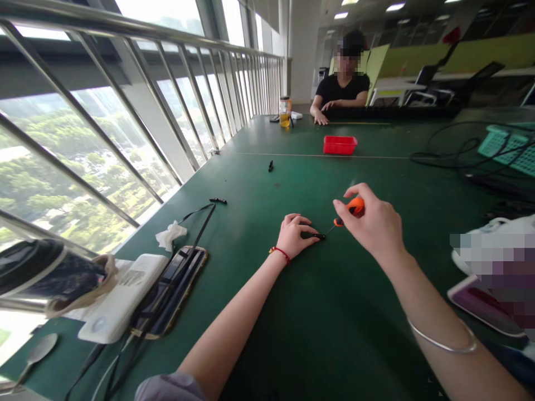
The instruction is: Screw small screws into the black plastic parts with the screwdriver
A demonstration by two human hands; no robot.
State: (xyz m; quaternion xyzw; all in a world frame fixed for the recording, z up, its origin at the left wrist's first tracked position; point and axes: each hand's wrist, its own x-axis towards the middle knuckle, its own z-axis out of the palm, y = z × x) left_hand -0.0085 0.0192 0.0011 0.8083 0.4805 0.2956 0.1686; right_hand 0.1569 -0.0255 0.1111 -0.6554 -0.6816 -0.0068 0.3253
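My left hand (pixel 295 236) rests on the green table (pixel 251 278), its fingers closed on a small dark piece (pixel 320 236) that lies flat. What that piece is I cannot make out. In my right hand (pixel 374 220) is a screwdriver (pixel 355 205) with an orange and black handle, gripped between thumb and fingers. Its thin shaft slants down to the left, and the tip is at or very near the dark piece held by my left hand. Whether the tip touches it I cannot tell.
A red tray (pixel 340 145) and a small black part (pixel 271 166) lie further back. Left are a phone (pixel 179 292), a white power bank (pixel 125 298), a tissue (pixel 170 235) and a spoon (pixel 39 352). A teal basket (pixel 507 149) and cables stand right. Another person (pixel 343 83) sits opposite.
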